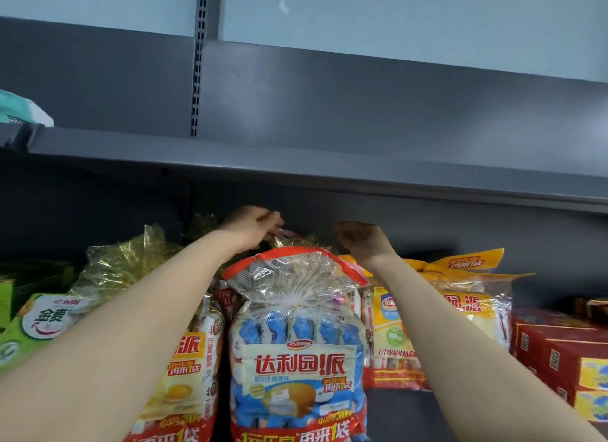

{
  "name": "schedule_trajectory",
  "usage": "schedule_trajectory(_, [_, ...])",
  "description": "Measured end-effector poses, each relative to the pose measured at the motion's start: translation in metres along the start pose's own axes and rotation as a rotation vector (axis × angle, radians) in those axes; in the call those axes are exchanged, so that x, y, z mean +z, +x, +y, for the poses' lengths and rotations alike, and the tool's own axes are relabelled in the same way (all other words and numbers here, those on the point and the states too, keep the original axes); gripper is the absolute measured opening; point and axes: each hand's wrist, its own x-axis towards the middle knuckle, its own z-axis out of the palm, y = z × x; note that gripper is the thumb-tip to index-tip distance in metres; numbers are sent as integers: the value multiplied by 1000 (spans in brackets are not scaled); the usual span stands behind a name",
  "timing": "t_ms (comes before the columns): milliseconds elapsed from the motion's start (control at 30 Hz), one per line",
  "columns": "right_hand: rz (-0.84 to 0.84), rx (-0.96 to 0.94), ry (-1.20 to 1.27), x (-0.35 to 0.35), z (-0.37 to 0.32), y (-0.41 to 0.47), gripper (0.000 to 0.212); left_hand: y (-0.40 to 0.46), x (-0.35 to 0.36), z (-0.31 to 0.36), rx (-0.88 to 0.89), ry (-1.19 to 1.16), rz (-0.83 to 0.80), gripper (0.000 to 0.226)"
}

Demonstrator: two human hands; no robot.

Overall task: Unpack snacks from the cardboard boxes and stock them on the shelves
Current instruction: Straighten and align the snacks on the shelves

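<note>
Dark grey back panel (362, 112) below a pale blue wall (394, 14)

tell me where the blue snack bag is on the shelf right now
In the head view the blue snack bag stands front and centre on the lower shelf, between the yellow-label bag on its left and the yellow-topped bag on its right.

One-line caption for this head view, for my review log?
Left hand pinches a pink bag top and right hand reaches behind the blue pie bag on the shelf.

Dim under the shelf, soft focus, edges curve
</note>
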Motion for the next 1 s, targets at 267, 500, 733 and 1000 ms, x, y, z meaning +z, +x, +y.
schedule_trajectory(267, [-188,-231,202,-9,-23,-74,55,-46,-10,-8,290,239,-103,69])
schedule_trajectory(500, [24,-210,-71,15,-19,-65,22,-40,9,-31,282,408,59,19])
schedule_trajectory(733, [-33,29,-136,34,-11,-60,34,-25,42,-38,114,531,90,20])
schedule_trajectory(1000, [174,102,7,10,-15,-25,63,3,16,-6,72,317,131,24])
